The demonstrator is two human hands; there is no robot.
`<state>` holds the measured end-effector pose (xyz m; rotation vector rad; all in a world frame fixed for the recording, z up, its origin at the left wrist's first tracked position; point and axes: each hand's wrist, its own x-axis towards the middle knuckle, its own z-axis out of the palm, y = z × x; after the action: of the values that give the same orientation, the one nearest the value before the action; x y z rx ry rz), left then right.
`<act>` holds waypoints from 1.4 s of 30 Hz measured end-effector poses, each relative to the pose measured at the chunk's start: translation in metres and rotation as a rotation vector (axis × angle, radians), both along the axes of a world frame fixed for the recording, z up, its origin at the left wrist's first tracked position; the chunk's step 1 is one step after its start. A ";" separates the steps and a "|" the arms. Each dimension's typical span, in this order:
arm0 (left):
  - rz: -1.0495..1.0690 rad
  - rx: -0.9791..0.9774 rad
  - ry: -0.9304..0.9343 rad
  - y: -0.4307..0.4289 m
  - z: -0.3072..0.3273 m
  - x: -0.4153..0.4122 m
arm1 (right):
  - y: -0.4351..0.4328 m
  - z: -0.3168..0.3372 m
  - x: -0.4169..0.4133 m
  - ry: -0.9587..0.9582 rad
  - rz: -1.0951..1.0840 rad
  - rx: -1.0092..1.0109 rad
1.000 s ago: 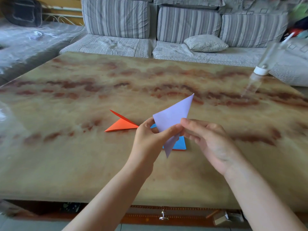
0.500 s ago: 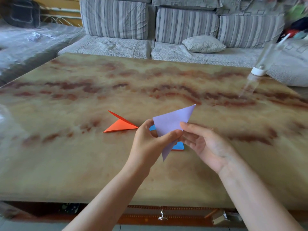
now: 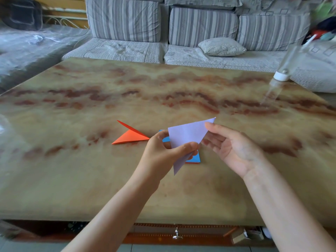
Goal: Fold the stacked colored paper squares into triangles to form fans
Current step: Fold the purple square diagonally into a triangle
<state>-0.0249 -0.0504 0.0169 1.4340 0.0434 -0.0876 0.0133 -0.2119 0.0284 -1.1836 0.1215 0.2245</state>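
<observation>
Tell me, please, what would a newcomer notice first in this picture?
First comes the lilac paper triangle, held up at the centre: the left hand pinches its lower part, and the right hand touches its right edge with straight fingers. To its left an orange folded triangle lies on the marbled table; a blue-topped paper stack lies beneath the hands.
</observation>
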 end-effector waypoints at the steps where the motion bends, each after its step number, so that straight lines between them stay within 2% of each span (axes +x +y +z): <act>1: 0.005 0.007 -0.001 0.000 0.000 0.000 | -0.001 0.000 0.001 0.002 -0.010 -0.006; 9: 0.005 0.023 0.026 0.001 0.002 0.001 | -0.001 0.003 0.003 0.019 -0.036 -0.033; 15: 0.012 0.087 0.068 0.009 -0.004 -0.011 | -0.029 0.011 0.012 0.017 -0.160 -0.007; 19: 0.067 0.064 0.047 0.012 -0.002 -0.010 | -0.019 0.006 0.004 0.059 -0.110 -0.026; 22: 0.129 0.015 0.005 0.009 -0.002 -0.007 | -0.005 0.006 -0.005 0.094 0.029 -0.109; 25: 0.168 -0.026 -0.013 0.005 -0.004 -0.007 | 0.008 0.001 -0.016 0.040 0.106 -0.225; 30: 0.162 0.009 -0.010 0.000 -0.009 -0.006 | 0.019 -0.006 -0.022 -0.033 -0.005 -0.340; 34: 0.095 0.110 -0.044 0.003 -0.006 -0.003 | 0.016 -0.001 -0.022 -0.084 -0.006 -0.385; 37: 0.202 0.193 -0.110 0.010 -0.001 0.003 | 0.013 0.003 -0.022 -0.139 -0.010 -0.466; 42: 0.069 0.285 -0.101 0.015 0.008 0.007 | 0.017 0.008 -0.029 -0.184 0.188 -0.542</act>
<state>-0.0180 -0.0358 0.0248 1.7179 0.0226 0.0500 -0.0154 -0.1948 0.0362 -1.7520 -0.0989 0.2540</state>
